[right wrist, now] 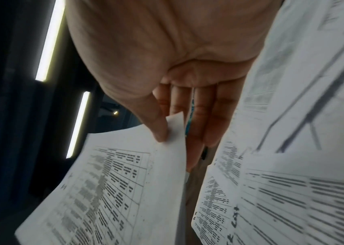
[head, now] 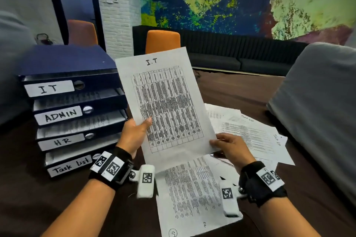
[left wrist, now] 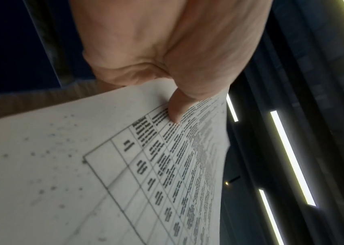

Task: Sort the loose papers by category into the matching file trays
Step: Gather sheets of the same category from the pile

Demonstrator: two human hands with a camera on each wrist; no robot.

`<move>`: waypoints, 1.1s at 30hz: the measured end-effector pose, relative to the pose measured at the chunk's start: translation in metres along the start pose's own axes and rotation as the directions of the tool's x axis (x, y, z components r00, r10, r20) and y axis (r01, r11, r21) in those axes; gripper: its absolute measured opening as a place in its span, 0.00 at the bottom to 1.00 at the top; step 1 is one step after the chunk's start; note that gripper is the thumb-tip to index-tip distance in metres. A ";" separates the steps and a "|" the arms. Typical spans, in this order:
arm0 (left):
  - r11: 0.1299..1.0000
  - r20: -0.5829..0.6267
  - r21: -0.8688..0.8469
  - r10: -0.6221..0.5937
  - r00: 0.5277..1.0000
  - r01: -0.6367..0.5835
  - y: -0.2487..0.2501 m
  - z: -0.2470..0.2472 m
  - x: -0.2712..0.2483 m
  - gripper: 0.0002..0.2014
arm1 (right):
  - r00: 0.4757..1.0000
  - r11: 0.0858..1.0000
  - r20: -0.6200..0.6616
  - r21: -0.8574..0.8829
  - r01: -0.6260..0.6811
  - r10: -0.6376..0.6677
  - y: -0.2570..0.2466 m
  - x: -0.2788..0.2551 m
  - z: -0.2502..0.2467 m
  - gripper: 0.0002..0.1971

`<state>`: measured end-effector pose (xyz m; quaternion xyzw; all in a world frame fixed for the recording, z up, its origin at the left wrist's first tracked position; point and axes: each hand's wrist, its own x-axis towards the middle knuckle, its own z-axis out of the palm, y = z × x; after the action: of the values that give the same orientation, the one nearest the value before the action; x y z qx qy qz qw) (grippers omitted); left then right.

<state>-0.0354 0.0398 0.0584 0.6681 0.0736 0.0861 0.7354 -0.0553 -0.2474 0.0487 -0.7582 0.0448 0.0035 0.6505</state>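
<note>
A white sheet headed "I.T" (head: pixel 163 102), printed with a table, is held upright above the table. My left hand (head: pixel 134 134) pinches its left edge, thumb on the print, as the left wrist view shows on the sheet (left wrist: pixel 104 165). My right hand (head: pixel 229 146) pinches its lower right corner (right wrist: pixel 173 126) between thumb and fingers. To the left stands a stack of blue file trays (head: pixel 75 106) labelled IT (head: pixel 49 88), ADMIN (head: pixel 59 115), HR (head: pixel 61 141) and Task List (head: pixel 70 165). Loose printed papers (head: pixel 250 132) lie on the table under and right of my hands.
The dark brown table (head: pixel 28 198) carries everything. Another printed page (head: pixel 192 194) lies near the front edge between my wrists. A grey chair back (head: pixel 317 106) rises at the right. Two orange chairs (head: pixel 162 41) stand beyond the table's far side.
</note>
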 end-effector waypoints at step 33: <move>0.937 -0.266 -0.220 0.211 0.940 -0.273 0.099 -0.158 -0.069 0.14 | 0.900 0.938 0.388 0.341 0.057 -0.196 -0.141 0.018 0.154 0.10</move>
<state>-0.1402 0.1867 0.1408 0.5574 0.0662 0.2648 0.7841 -0.0188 -0.0759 0.1628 -0.6250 -0.1449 0.1149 0.7584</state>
